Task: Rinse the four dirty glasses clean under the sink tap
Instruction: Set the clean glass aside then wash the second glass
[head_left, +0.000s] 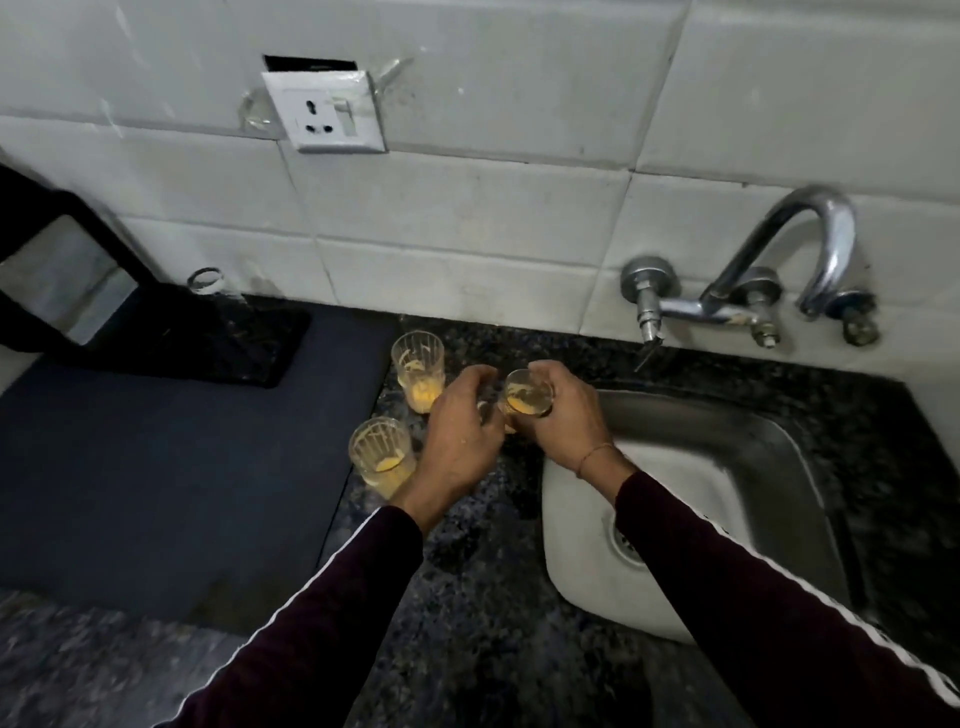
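1. Beside the sink (753, 467), on the dark stone counter (467, 597), your two hands meet over the cluster of dirty glasses.
2. Your right hand (563, 415) is wrapped around one glass (524, 397), tilted with its mouth toward you and yellow dregs pooled inside; that tilt suits a lift toward the basin at 3 o'clock.
3. Your left hand (465, 431) is curled, fingers down, over what looks like a fourth glass just left of the held one. Only a sliver of it shows under your fingers, so I cannot tell whether you have a grip on it.
4. Two more glasses stand upright on the counter: one at 11 o'clock from your hands (418, 371), one at 8 o'clock (382, 454). Both carry yellow residue and sit within easy reach of the basin, likely staged for their turn.
5. Your tap (810, 244) curves out from the tiled wall at 2 o'clock, spout over the sink; no water can be seen running, so by my reading no glass has been rinsed.
6. Writing: none legible. The wall socket (324, 111) at 12 o'clock bears no readable marking, and the glasses have no labels.
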